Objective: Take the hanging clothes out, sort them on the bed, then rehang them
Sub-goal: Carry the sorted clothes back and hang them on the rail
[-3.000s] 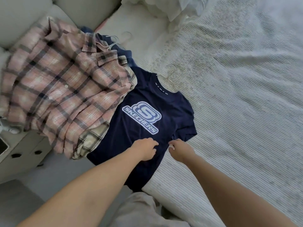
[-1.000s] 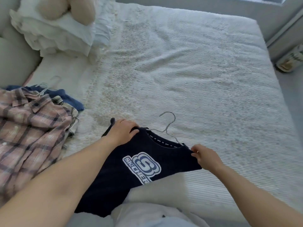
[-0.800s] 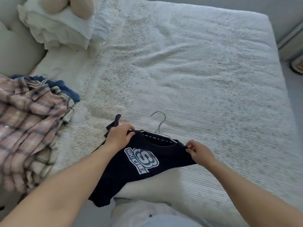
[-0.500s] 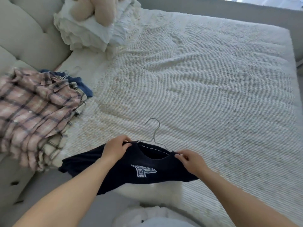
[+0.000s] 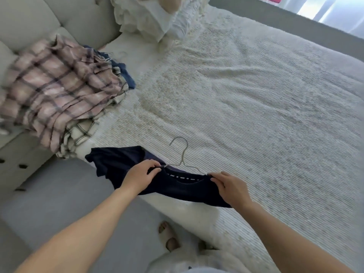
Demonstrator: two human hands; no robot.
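Note:
A navy T-shirt (image 5: 183, 189) on a grey wire hanger (image 5: 182, 152) lies at the near edge of the white bed (image 5: 256, 99). My left hand (image 5: 140, 175) grips its left shoulder beside the collar. My right hand (image 5: 229, 187) pinches the right shoulder. The hanger's hook points away from me over the bedspread. One sleeve trails out to the left, off the mattress edge. The shirt's front print is hidden from view.
A pile of clothes with a pink plaid shirt (image 5: 57, 89) on top lies at the bed's left, over a blue garment (image 5: 128, 77). White pillows (image 5: 149, 18) sit at the head. A padded headboard (image 5: 49, 18) and a drawer unit (image 5: 17, 160) stand left. Grey floor (image 5: 59, 194) lies below.
Both hands moved from the shirt's hem up to its shoulders and pulled it away from the plaid pile to the right. The shirt's body now hangs over the bed edge, print hidden.

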